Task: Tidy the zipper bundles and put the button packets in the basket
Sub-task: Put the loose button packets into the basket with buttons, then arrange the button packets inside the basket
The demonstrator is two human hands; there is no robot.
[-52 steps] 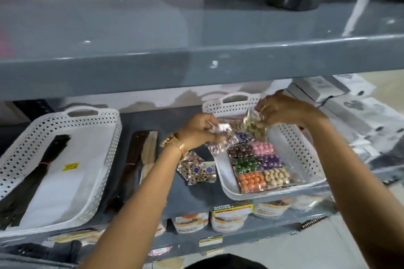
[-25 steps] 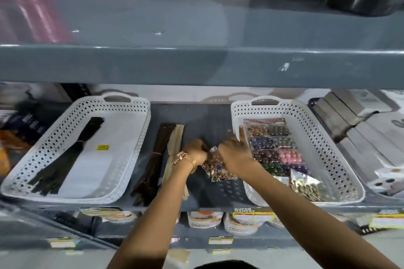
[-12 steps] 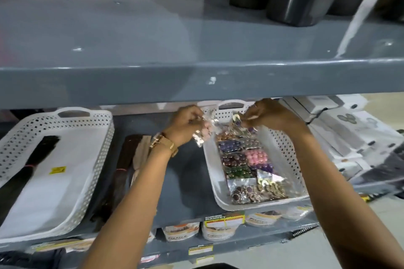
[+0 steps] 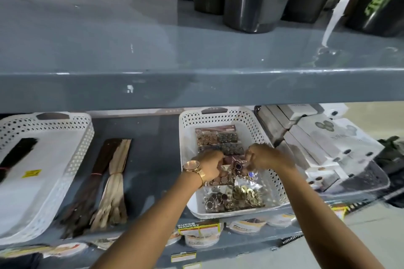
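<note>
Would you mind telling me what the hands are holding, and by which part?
Both hands, left and right, pinch a clear button packet by its upper edge, inside the basket.

left basket point(image 4: 72, 159) cut off at edge; packets under hands hidden

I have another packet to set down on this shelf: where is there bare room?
Bare grey shelf lies between the beige zipper bundle and the right basket. The left basket is mostly bare beside its black zipper bundle. In the right basket, button packets and both hands crowd the floor.
</note>
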